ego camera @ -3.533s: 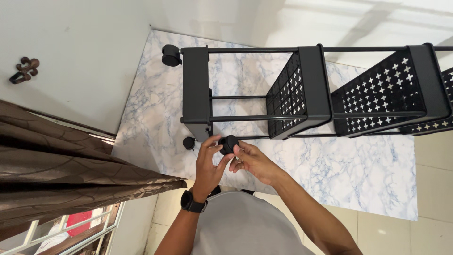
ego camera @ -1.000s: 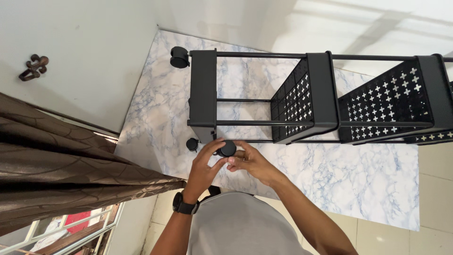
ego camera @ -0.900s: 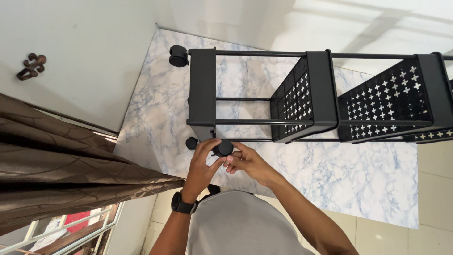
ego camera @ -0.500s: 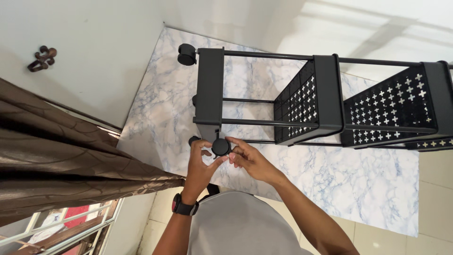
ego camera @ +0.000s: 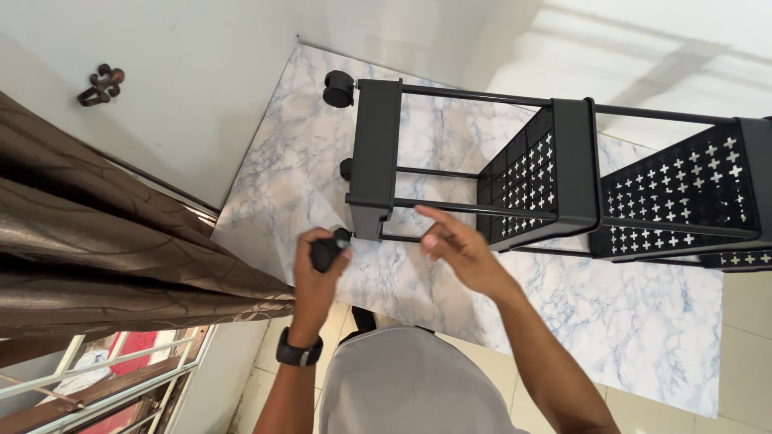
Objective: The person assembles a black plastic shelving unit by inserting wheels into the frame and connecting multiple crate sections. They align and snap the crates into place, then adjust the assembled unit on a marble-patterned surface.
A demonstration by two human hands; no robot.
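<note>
Brown curtain fabric (ego camera: 121,249) bounds our working zone on the left, hanging close beside the left forearm, with a window grille (ego camera: 104,386) below it and a plain wall with a small metal hook (ego camera: 100,83) above. We note the left hand (ego camera: 315,269) clenched around a black caster wheel (ego camera: 324,253), held just off the near corner of the base panel (ego camera: 375,157) of a black metal cart (ego camera: 563,173) that lies on its side on a marble-patterned mat (ego camera: 515,321). The wheel sits right at the corner, its stem end by the frame; we cannot tell whether it is seated. One caster (ego camera: 338,88) is already mounted at the far corner of the base, and a second small fitting (ego camera: 346,169) shows midway along its edge; in our judgement the wheel fitting is partly complete, with the near corner in hand and any fourth position hidden from us. The right hand (ego camera: 454,249) hovers released, fingers spread, just beside the lower rail (ego camera: 450,207) and holding nothing. Further right, two perforated baskets (ego camera: 679,197) are in place on the frame. Room for movement is tight on the left, between curtain and cart base; the mat offers open ground ahead of the right hand, and bare tile floor (ego camera: 744,321) lies beyond the mat's right edge.
</note>
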